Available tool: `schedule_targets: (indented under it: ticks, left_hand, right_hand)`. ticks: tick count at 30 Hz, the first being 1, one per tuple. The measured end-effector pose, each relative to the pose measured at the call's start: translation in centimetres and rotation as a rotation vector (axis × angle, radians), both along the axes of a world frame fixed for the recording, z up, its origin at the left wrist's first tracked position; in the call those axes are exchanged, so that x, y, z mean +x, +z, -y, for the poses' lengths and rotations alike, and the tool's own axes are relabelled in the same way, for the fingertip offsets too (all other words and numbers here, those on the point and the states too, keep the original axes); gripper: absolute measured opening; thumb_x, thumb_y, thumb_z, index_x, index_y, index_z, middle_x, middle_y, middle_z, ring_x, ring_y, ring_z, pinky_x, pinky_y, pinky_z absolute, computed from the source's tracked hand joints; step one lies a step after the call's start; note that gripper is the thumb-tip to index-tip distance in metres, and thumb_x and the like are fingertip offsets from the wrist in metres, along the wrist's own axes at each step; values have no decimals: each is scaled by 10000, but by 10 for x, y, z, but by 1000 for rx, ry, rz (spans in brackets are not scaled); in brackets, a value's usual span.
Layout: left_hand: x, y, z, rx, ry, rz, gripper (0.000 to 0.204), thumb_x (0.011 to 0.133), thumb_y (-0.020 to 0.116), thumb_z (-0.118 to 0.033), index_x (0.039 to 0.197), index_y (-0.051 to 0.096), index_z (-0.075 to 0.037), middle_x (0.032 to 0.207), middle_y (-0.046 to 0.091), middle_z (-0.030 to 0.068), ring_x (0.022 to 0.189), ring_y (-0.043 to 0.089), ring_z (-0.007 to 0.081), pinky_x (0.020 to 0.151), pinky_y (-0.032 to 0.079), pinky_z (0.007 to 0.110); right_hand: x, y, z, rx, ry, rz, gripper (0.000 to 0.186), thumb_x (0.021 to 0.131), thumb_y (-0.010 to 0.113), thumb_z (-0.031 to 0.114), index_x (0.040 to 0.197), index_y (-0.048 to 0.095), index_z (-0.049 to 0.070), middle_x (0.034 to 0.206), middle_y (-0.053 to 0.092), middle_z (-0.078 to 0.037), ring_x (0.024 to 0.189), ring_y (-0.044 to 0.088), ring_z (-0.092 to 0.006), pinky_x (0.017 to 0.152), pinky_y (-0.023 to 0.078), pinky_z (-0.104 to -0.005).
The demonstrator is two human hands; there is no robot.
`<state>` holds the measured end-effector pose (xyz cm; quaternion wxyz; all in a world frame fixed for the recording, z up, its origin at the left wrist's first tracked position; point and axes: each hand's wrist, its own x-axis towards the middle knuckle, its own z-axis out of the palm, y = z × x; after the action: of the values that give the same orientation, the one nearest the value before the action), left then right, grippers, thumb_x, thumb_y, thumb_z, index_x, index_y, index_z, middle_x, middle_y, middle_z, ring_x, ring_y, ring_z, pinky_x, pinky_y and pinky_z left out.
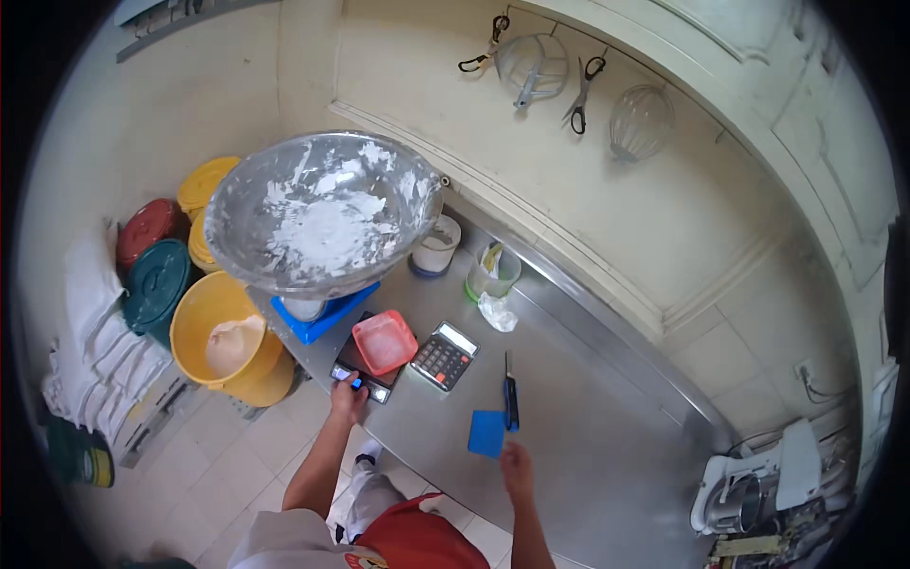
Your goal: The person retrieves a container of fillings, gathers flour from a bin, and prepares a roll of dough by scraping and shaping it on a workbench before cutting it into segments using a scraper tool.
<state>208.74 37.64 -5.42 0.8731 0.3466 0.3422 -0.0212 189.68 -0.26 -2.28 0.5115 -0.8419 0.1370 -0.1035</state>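
Your steel table [588, 417] lies bare right of the knife [511, 398]; the scale [365, 372], calculator [443, 356] and big bowl [322, 213] crowd its left end.

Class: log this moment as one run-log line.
left hand: pressing small scale | right hand: touching blue card | pink tray on scale

Brushed steel table [588, 417], flour-smeared shiny metal bowl [322, 213], glossy red plastic tray [384, 341].

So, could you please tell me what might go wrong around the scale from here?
1. The left hand presses the small black scale at the steel table's edge; it might slide off.
2. The wide flour-smeared metal bowl overhangs its blue stand and could tip.
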Motion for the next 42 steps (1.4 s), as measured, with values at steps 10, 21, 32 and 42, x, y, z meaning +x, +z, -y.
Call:
schedule_targets:
  ticks: [10, 21, 32, 42]
  left_hand:
    - [-17, -12, -63, -104, -259, -16, 197, 876, 577, -143, 1065, 553, -94, 895, 596, 41, 742, 592, 157, 633, 498, 285]
    - [-40, 31, -183, 177, -526, -358, 242, 878, 597, -147, 1104, 563, -66, 932, 617, 69, 800, 599, 175, 701, 486, 345]
    - [20, 21, -141, 267, -1176, -138, 282, 899, 610, -172, 1142, 553, -41, 877, 629, 68, 769, 602, 156, 678, 484, 306]
    - [-50, 17, 30, 612, -2117, 522, 503, 833, 711, -374, 1191, 578, -46, 837, 683, 87, 764, 657, 163, 693, 512, 302]
  right_hand:
    - [294, 42, 29, 636, -396, -354, 739, 843, 591, 559, 1431, 336, 191, 1440, 351, -108, 1207, 428, -357, 868, 449, -554]
    - [481, 46, -66, 948, 38, -175, 974, 784, 513, 760, 1432, 359, 49, 1337, 534, -164, 1138, 590, -316, 992, 443, -493]
    - [425, 40, -59, 358, -341, -128, 911, 867, 528, 632, 1520, 175, 104, 1543, 270, -144, 1405, 283, -284, 1095, 264, -445]
    - [-52, 48, -143, -509, -651, -177, 513, 827, 689, 205, 1290, 523, 57, 1180, 566, -179, 1049, 557, -333, 881, 490, -427]
